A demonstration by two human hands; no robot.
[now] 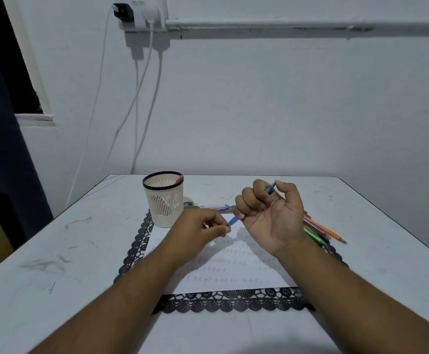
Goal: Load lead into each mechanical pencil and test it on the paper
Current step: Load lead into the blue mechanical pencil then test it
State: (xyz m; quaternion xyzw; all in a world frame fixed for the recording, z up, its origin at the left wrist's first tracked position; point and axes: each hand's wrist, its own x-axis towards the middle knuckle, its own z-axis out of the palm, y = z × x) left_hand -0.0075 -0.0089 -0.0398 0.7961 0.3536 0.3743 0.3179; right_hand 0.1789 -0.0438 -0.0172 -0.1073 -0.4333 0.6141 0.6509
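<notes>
My right hand (269, 210) grips a blue mechanical pencil (234, 221) in its curled fingers, above the paper, one end near the thumb and the other pointing left and down. My left hand (203, 228) pinches something tiny at that lower end; whether it is a lead or the tip I cannot tell. Below lies the white paper (234, 274) with rows of small pencil marks, on a black lace mat (231, 301). A blue-and-clear lead case (214, 207) lies behind the hands. Several coloured pencils (323, 232) rest on the mat's right side, partly hidden by my right wrist.
A beige mesh pen cup (163, 200) with a black rim stands at the mat's far left corner, red items inside. Loose leads (225, 198) lie on the white table (55, 251) behind the hands. Cables (142, 98) hang down the wall from a socket strip.
</notes>
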